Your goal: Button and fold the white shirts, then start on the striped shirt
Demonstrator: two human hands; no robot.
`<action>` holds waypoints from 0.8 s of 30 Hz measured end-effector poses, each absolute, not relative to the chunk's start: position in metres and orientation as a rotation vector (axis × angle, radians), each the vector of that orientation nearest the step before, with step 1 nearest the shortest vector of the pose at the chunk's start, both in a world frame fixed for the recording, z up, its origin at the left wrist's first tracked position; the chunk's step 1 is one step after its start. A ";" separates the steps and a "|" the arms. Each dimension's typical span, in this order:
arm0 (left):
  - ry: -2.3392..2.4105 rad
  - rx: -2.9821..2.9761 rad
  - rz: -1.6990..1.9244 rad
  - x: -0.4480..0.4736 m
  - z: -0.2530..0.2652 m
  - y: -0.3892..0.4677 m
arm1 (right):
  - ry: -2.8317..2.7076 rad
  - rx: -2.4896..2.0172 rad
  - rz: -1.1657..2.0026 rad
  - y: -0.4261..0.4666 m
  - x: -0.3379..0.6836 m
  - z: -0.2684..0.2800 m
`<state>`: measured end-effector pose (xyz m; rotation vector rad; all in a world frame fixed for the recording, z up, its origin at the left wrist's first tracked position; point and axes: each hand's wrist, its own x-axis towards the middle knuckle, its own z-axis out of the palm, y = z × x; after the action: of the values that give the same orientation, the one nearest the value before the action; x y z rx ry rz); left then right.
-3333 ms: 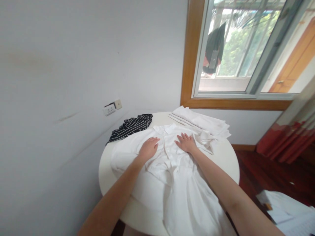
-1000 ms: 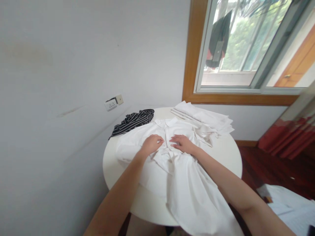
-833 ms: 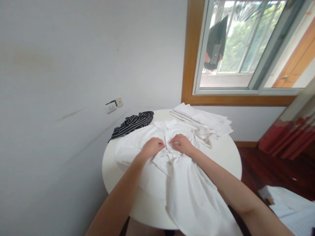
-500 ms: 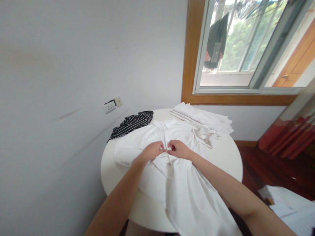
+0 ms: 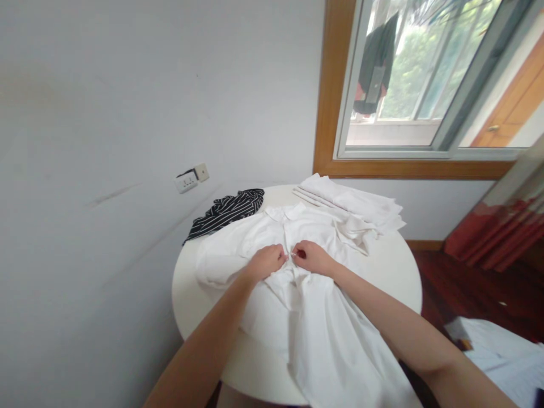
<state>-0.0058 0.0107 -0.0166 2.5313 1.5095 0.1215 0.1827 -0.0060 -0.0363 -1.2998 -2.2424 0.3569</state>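
Note:
A white collared shirt (image 5: 327, 334) lies front up over a round white table (image 5: 191, 311), its collar toward the wall and its lower part hanging over the near edge. At the middle of its front placket, my left hand (image 5: 270, 260) pinches the cloth from the left. My right hand (image 5: 312, 258) faces it from the right, fingers curled and pinching the other edge of the placket. The fingertips of both hands are very close together. Any button between them is too small to make out.
Folded white cloths (image 5: 351, 198) are stacked at the table's back right. A black-and-white striped garment (image 5: 229, 212) lies at the back left, by the wall socket (image 5: 186, 182). Beyond are a window (image 5: 408, 79) and a red curtain (image 5: 488, 232); white papers (image 5: 501, 351) are at lower right.
Both hands stay at the same spot on the placket. The fingertips have shifted slightly, the right fingers curling more. The view has tilted a little.

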 end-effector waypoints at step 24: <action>1.033 2.786 0.348 0.024 -0.017 -0.080 | -2.088 -2.129 0.034 -0.050 0.283 0.001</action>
<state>0.0239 -0.0804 -0.0172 2.7862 1.0331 0.3477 0.2833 -0.0499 0.0008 -2.1294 -2.0879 0.0339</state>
